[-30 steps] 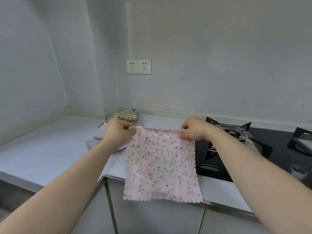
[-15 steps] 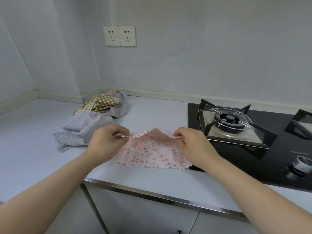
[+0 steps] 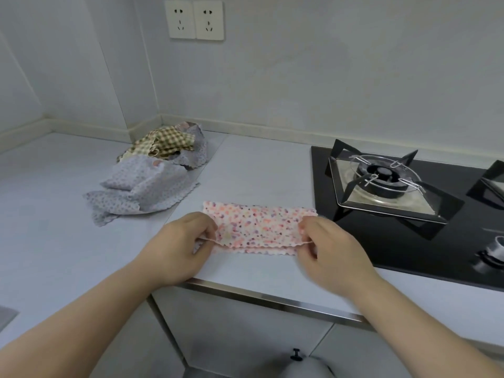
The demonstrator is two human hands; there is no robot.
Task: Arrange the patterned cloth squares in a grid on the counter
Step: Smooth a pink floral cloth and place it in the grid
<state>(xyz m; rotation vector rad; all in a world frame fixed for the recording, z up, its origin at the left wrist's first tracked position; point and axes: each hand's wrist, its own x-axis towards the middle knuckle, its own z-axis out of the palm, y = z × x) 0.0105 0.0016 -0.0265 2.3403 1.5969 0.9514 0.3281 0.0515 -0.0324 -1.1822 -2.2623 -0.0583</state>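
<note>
Near the front edge of the counter [image 3: 245, 170], just left of the black gas hob [image 3: 381, 241], the pink flowered cloth [image 3: 259, 225] now lies doubled over on itself as a wide, shallow band. A second ago it hung full length from its top corners in front of the cabinet. Half a second ago it lay flat with only its far edge lifted. That edge has since been drawn toward the person, so its scalloped border sits just short of the lower layer's near border. The left hand [image 3: 180, 246] pinches the left end of the upper edge between thumb and curled fingers, and the right hand [image 3: 327, 249] pinches the right end the same way. Both hands are lower and closer to the counter's lip than before. Well apart to the left, the crumpled blue-grey dotted cloth [image 3: 144, 192] and the checked cloth [image 3: 163, 143] behind it stay heaped in the corner as they were.
</note>
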